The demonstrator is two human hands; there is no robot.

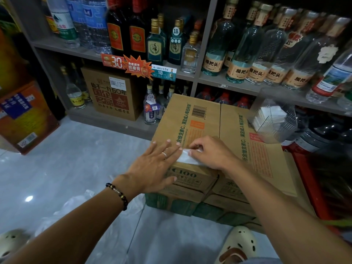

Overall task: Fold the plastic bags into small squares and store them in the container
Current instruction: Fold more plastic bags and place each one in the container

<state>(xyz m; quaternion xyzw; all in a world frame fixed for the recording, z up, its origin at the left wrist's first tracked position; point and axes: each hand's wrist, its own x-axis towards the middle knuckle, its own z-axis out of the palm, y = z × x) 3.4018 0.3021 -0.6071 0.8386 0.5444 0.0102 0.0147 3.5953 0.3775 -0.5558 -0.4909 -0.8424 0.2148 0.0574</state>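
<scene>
A white plastic bag [185, 157], folded into a small strip, lies on the near edge of a brown cardboard box [192, 119]. My left hand [154, 164] lies flat with straight fingers, its fingertips pressing the bag's left end. My right hand [211, 153] has curled fingers and pinches the bag's right part, covering much of it. A clear plastic container [274, 119] with white folded pieces inside stands on the second box [266, 149] to the right. More loose white plastic bags [76, 208] lie on the floor under my left forearm.
Shelves of glass bottles [247, 54] rise behind the boxes. A brown carton [112, 94] sits on the lowest shelf and an orange carton [24, 119] stands at the left. Grey tiled floor [85, 153] spreads to the left. My cream clogs [238, 244] are below.
</scene>
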